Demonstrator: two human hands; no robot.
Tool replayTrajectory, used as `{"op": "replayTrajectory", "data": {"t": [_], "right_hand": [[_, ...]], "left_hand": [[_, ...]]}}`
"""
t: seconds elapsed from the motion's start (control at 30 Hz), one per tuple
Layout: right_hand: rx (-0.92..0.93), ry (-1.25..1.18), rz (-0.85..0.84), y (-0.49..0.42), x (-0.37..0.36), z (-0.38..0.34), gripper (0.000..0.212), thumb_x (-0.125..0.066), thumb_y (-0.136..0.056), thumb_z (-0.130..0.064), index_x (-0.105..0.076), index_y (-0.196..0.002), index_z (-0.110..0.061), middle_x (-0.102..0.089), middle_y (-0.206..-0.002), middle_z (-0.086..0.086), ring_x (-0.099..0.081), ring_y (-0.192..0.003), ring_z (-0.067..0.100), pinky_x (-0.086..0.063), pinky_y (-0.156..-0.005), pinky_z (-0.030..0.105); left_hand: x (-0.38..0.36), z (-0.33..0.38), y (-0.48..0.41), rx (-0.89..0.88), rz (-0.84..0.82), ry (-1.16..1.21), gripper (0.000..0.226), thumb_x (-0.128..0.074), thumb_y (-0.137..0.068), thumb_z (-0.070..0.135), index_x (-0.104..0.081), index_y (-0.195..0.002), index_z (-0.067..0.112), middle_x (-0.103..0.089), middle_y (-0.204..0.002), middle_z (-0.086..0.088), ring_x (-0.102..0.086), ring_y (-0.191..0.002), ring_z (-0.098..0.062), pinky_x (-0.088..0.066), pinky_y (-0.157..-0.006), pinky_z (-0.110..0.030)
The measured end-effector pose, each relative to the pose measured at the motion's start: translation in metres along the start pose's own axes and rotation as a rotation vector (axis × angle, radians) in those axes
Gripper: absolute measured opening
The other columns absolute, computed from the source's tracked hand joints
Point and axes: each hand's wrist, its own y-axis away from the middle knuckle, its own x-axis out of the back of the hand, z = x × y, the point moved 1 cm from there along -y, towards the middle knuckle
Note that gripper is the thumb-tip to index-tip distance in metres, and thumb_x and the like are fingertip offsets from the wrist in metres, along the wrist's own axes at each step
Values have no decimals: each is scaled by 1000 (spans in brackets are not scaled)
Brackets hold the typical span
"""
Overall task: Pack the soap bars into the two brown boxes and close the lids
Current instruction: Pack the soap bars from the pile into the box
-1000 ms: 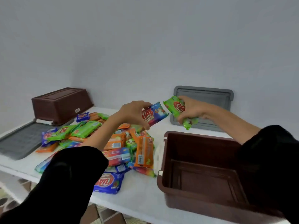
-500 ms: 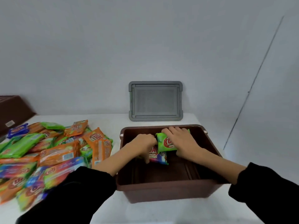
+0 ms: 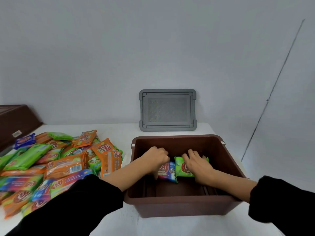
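An open brown box (image 3: 180, 204) stands in front of me on the white table. Both hands are inside it. My left hand (image 3: 156, 158) grips a blue-wrapped soap bar (image 3: 166, 171) from above. My right hand (image 3: 196, 161) lies over a green-wrapped soap bar (image 3: 182, 168), fingers curled on its far edge. The two bars sit side by side, touching, against the box's back wall. A heap of orange, green and blue soap bars (image 3: 56, 160) covers the table to the left. The second brown box (image 3: 15, 123) stands upside down at far left.
A grey lid (image 3: 167, 110) leans upright against the wall behind the open box. The table's right edge (image 3: 238, 167) runs close beside the box. The soap heap reaches nearly to the box's left wall.
Both hands carried the two bars from above the heap into the box and lowered them to the back wall. My view swung right, toward the box.
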Motion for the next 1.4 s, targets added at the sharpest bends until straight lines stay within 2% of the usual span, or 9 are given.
{"op": "replayTrajectory", "data": {"t": [0.13,0.43,0.63,0.77,0.83,0.97,1.13,1.27,1.4], "right_hand": [[-6,44,-47,4,3,-1,62,-61,-80,1,-32,-134,-1,-23,-142,17,-32,-129,34,-42,-96,45],[64,81,-155,6,6,3,37,-48,-91,-1,-46,-128,1,-47,-132,19,-49,-120,33,-43,-96,36],[19,55,-142,7,7,0,39,-46,-92,-2,-44,-131,0,-42,-133,21,-52,-118,35,-46,-93,38],[33,31,-120,3,7,-6,56,-60,-88,-21,-38,-138,-7,-42,-134,18,-50,-120,33,-45,-95,37],[39,42,-108,1,8,-7,62,-65,-84,-22,-38,-139,-10,-40,-135,18,-49,-120,33,-45,-95,38],[62,65,-79,0,9,-8,51,-59,-88,-11,-43,-136,-10,-42,-134,16,-51,-119,33,-47,-92,38],[37,26,-94,0,15,-2,62,-71,-79,-23,-44,-134,-12,-47,-132,12,-52,-120,30,-46,-93,37],[28,-94,-69,2,31,2,61,-68,-80,-35,-45,-135,-20,-49,-133,7,-52,-121,26,-44,-94,34],[97,-285,17,-5,83,-5,47,-68,-78,-42,-58,-120,-24,-62,-115,1,-59,-105,19,-42,-75,25]], "left_hand": [[-2,2,1,-9,3,-8,65,-75,-73,36,-52,-127,10,-46,-127,-9,-43,-117,-23,-46,-83,-36],[-3,8,-7,-20,-56,17,66,-72,-74,44,-52,-125,7,-52,-123,-12,-56,-107,-29,-46,-82,-37],[-7,3,-10,-55,-66,37,73,-73,-74,40,-44,-133,9,-47,-127,-11,-52,-112,-29,-47,-81,-39],[-8,2,-11,-75,-69,34,75,-72,-76,39,-40,-137,8,-44,-131,-12,-51,-114,-29,-46,-85,-40],[-7,3,-11,-67,-65,39,73,-73,-75,39,-43,-134,7,-46,-129,-12,-53,-112,-29,-46,-86,-39],[-4,6,-12,-30,-54,63,67,-75,-73,40,-51,-125,5,-51,-123,-13,-56,-106,-31,-45,-84,-37],[-1,3,-9,15,-36,143,70,-76,-70,44,-54,-124,6,-56,-122,-12,-57,-105,-30,-46,-83,-37],[15,-12,7,63,69,401,64,-70,-77,45,-54,-128,10,-65,-114,-9,-60,-103,-24,-47,-85,-33],[34,-55,52,191,342,662,37,-62,-87,32,-62,-118,11,-69,-107,-7,-65,-93,-20,-48,-83,-29]]}}
